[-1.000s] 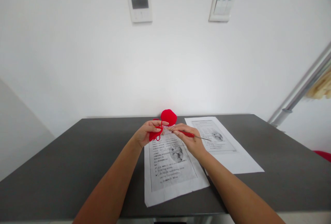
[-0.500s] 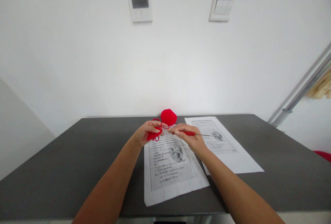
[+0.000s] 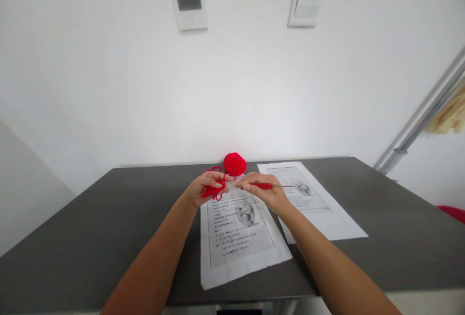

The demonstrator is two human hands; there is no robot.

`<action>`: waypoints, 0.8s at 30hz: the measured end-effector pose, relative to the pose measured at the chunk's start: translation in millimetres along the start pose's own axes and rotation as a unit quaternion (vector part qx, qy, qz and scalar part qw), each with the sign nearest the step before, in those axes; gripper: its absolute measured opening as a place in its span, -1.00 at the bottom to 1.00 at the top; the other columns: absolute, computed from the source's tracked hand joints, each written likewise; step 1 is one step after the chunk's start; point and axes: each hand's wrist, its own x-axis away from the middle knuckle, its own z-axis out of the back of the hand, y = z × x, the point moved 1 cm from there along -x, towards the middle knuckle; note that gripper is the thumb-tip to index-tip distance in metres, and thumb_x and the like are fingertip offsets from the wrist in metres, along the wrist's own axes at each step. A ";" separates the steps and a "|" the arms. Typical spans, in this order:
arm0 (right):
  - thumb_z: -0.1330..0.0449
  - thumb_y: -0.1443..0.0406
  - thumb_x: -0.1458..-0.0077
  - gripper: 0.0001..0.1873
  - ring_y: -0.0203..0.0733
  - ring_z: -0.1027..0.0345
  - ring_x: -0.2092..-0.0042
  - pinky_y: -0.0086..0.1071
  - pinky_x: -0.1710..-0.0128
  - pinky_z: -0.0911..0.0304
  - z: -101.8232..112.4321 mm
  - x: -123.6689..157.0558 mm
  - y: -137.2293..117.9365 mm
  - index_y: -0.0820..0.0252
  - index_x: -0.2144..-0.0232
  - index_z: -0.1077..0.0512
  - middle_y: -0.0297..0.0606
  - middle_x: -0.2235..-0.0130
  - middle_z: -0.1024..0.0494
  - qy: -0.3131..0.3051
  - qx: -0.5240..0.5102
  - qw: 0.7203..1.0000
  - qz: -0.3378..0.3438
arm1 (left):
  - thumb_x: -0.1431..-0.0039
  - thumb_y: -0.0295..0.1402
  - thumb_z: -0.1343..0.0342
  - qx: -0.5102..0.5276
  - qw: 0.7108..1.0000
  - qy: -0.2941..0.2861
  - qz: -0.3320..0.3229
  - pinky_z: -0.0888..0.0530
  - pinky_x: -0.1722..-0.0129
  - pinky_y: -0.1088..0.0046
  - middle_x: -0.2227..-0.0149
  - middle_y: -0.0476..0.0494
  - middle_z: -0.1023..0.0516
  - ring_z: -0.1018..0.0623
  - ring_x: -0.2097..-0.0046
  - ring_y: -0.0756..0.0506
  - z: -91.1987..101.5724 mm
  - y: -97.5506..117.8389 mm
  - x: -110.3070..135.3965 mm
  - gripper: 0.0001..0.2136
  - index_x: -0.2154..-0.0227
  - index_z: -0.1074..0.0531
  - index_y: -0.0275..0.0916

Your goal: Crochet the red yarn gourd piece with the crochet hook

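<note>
Pinched in my left hand [image 3: 199,188] is a small red piece of crochet work [image 3: 212,190], with loose loops of red yarn [image 3: 218,196] hanging about the fingers. My right hand [image 3: 265,191] is closed around a crochet hook [image 3: 264,186] with a red handle. One thin metal end of the hook points right, over the right-hand sheet; the other end, by the fingertips, is too small to make out. Both hands are close together above a printed sheet. Just behind them sits a ball of red yarn [image 3: 234,164].
A printed sheet [image 3: 240,271] lies under my hands, and a second sheet [image 3: 341,228] lies to its right on the dark grey table [image 3: 90,237]. The white wall behind carries a small screen panel [image 3: 189,7] and a switch [image 3: 305,6]. A grey pipe [image 3: 417,133] slants at the right.
The view has shifted slightly, so wall and table items sit a little further left. Both hands keep nearly the same pose and hold the same things.
</note>
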 end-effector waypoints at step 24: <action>-0.21 0.27 -0.11 -0.85 -0.13 -0.45 0.09 -0.17 0.01 -0.33 -11.7 -1.9 11.8 -0.01 0.27 -0.57 -0.26 0.17 -0.61 0.082 0.069 0.993 0.058 | 0.29 -0.39 -0.37 -0.106 0.990 0.066 -0.059 -0.37 0.25 0.42 0.42 -0.17 -0.61 -0.53 0.35 -0.07 -21.2 -4.0 -4.8 -0.71 0.39 -0.58 -0.34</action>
